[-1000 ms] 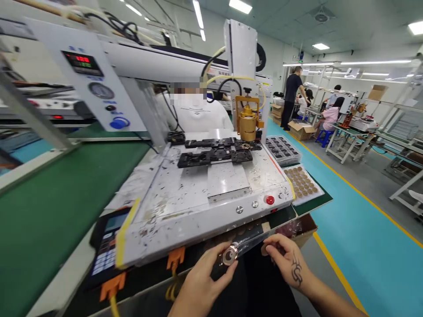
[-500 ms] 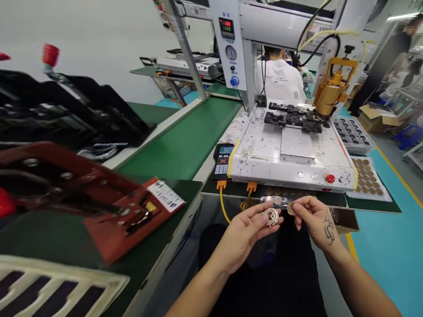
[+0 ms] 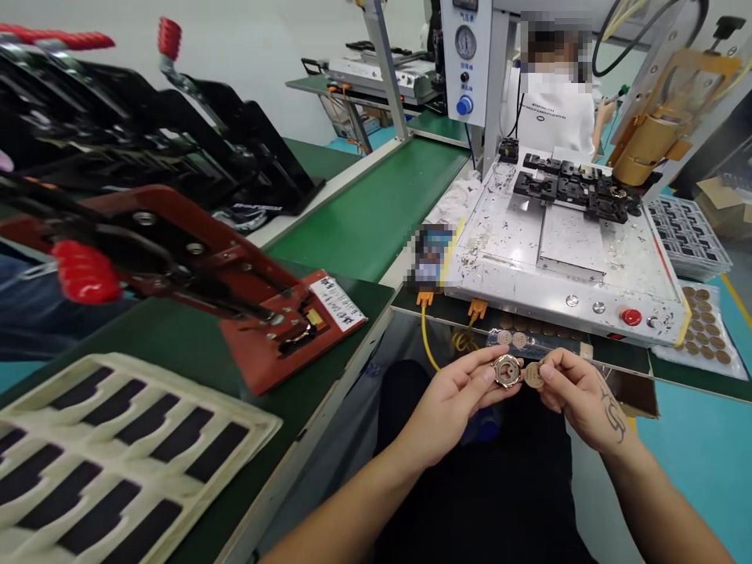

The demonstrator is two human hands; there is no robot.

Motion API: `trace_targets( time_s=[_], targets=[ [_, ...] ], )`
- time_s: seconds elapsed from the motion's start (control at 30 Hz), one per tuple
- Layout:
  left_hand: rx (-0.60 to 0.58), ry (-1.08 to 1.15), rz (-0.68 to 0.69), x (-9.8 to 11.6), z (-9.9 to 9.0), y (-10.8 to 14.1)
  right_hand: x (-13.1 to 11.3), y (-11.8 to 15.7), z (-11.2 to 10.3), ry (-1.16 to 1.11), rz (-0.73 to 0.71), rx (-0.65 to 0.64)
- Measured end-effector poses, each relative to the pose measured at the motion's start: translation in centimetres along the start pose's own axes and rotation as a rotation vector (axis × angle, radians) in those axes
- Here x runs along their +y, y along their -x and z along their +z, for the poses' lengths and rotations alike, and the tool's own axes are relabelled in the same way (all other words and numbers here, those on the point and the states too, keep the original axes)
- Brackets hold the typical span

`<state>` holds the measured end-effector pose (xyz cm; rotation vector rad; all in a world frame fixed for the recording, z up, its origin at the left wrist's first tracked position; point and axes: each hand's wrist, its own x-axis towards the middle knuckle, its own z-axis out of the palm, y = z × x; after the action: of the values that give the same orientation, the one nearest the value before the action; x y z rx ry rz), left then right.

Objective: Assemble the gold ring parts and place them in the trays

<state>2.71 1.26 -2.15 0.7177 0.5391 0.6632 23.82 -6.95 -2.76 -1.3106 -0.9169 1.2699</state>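
Observation:
My left hand pinches a round, shiny metal watch case between thumb and fingers, its open ring facing me. In my right hand, thumb and fingertips grip a thin round brown disc by its right side. The disc is held just right of the watch case; whether their edges touch, I cannot tell. Beyond both hands, at the bench edge, lies a clear plastic strip with several more brown discs around it. Both hands are above my dark-clothed lap.
A white press machine with black fixtures stands ahead. Right of it are a sheet of brown discs and a partitioned tray. At left are a brown toggle clamp, a cream tray and a green conveyor. A person sits behind the machine.
The view has swung left and down, so the bench sits further right and higher. The disc is turned flatter toward me, still held close beside the watch case.

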Motion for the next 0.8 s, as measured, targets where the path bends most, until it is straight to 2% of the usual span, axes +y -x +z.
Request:
trace_targets(
  time_s=[0.17,0.23,0.43,0.8],
  targets=[
    [-0.011,-0.041,0.026,-0.4,0.0,0.2,-1.5,-0.5,1.5,0.299,-0.234,0.037],
    [-0.013,-0.056,0.031,-0.5,0.1,0.3,-1.7,-0.6,2.1,0.348,-0.274,0.021],
    [-0.005,-0.082,0.058,-0.7,0.2,0.6,-1.6,-0.6,3.0,0.352,-0.263,0.003],
    [-0.010,-0.158,0.071,-0.6,0.3,0.8,-1.6,-0.4,2.6,0.321,-0.232,-0.033]
  ],
)
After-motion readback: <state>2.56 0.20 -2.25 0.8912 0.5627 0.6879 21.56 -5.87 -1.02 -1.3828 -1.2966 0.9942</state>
